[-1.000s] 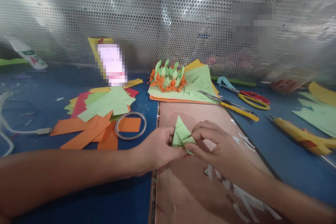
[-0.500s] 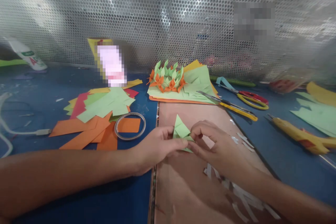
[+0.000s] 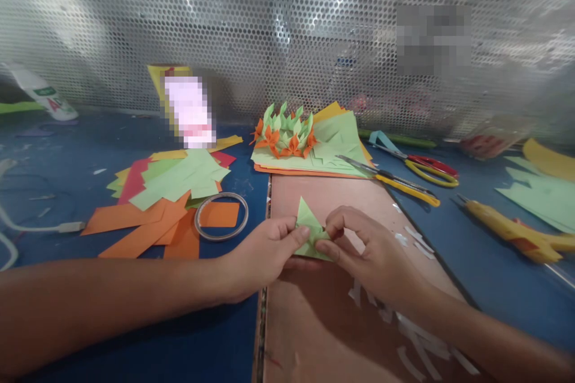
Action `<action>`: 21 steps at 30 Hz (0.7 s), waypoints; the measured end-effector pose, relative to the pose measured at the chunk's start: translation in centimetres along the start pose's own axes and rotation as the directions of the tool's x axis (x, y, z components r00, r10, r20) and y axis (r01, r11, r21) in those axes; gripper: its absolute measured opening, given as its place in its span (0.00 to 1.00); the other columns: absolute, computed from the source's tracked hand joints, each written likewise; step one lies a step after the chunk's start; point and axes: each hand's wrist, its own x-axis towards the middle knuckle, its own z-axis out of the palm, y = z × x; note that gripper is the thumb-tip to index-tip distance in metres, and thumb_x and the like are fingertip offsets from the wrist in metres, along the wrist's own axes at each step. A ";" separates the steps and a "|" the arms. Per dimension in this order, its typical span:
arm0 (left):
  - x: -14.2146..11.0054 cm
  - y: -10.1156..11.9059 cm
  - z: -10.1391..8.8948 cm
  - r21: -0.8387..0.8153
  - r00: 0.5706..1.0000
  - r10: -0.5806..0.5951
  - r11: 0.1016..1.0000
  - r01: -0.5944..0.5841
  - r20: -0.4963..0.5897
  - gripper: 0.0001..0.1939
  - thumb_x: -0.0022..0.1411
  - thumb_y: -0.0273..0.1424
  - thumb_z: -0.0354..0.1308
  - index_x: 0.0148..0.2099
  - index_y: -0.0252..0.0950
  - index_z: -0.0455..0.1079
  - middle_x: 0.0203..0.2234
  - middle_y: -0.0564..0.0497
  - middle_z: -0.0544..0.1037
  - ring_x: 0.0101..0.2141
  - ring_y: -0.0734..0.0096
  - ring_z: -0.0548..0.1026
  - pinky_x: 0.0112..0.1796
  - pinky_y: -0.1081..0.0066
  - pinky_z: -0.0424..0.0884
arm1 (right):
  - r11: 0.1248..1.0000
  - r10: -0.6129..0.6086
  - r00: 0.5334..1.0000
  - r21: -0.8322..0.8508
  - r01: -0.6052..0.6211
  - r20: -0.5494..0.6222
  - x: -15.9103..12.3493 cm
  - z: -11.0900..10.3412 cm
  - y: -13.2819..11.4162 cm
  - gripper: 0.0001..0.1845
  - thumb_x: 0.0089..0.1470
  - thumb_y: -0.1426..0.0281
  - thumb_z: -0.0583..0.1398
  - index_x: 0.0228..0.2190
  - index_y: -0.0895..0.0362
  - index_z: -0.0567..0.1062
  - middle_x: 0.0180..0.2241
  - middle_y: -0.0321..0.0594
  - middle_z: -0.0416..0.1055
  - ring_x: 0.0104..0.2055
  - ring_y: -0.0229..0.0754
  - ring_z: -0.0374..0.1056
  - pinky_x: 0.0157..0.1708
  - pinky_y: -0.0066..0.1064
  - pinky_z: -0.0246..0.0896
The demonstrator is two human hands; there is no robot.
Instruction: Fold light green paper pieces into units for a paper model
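One creased green paper triangle (image 3: pixel 306 216) tapers to a point; left hand (image 3: pixel 268 249) and right hand (image 3: pixel 369 246) pinch it.

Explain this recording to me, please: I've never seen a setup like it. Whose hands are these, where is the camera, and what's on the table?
There is no machine: these are a person's bare left hand and right hand, seen by one camera worn on that person's head, looking forward and down. Both hands hold a folded piece of light green paper above a pinkish-brown flat board. To the left, on the blue table, lie orange paper strips and a round silvery ring. Beyond the board, a green-and-orange folded-paper ornament sits on stacked coloured paper. To the right are red-and-yellow-handled scissors and a yellow glue gun.
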 end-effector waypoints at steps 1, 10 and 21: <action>0.0 0.0 0.0 0.000 1.000 -0.002 1.000 0.002 0.001 0.11 0.56 0.36 0.57 0.35 0.32 0.71 0.30 0.50 0.76 0.35 0.72 0.74 0.42 0.68 0.69 | 1.000 -0.003 1.000 0.001 0.003 -0.001 0.0 0.0 0.0 0.09 0.52 0.66 0.58 0.24 0.55 0.66 0.25 0.36 0.67 0.30 0.40 0.64 0.32 0.32 0.59; 0.3 -0.4 -0.3 -0.057 1.000 0.019 0.998 -0.021 -0.024 0.09 0.58 0.34 0.56 0.33 0.32 0.70 0.29 0.52 0.76 0.35 0.72 0.73 0.44 0.65 0.68 | 0.999 -0.054 0.998 -0.009 0.053 -0.042 0.1 -0.2 -0.2 0.04 0.52 0.70 0.59 0.27 0.55 0.73 0.26 0.38 0.69 0.32 0.41 0.65 0.33 0.32 0.59; 0.3 -0.8 -0.4 -0.007 0.999 0.039 0.999 -0.039 -0.021 0.11 0.57 0.36 0.56 0.36 0.32 0.70 0.30 0.50 0.75 0.36 0.69 0.73 0.46 0.61 0.67 | 1.000 -0.019 0.999 -0.005 0.019 -0.037 0.1 -0.4 -0.7 0.05 0.50 0.68 0.59 0.26 0.55 0.74 0.26 0.38 0.70 0.31 0.41 0.65 0.33 0.32 0.59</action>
